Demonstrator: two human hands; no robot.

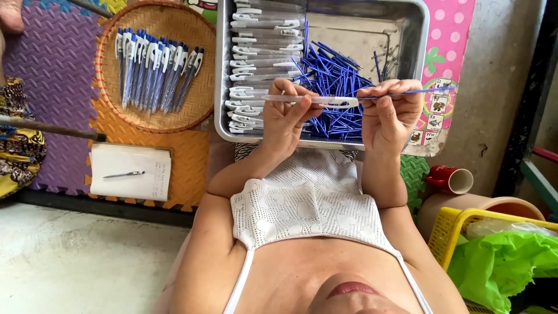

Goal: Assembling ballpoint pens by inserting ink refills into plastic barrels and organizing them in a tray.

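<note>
Two hands' grip on pen barrel point(311, 100) and refill point(407, 93), metal tray point(421, 35) of refills, basket point(110, 113) of pens

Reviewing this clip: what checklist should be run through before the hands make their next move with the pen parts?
1. Left hand grips the clear pen barrel: ok.
2. Right hand pinches the blue refill: ok.
3. Refill in line with the barrel's end: ok.
4. Refill tip already inside the barrel: cannot tell, fingers hide the joint.
5. Metal tray holds loose refills and empty barrels: ok.
6. Woven basket has room beside the assembled pens: ok.
</note>
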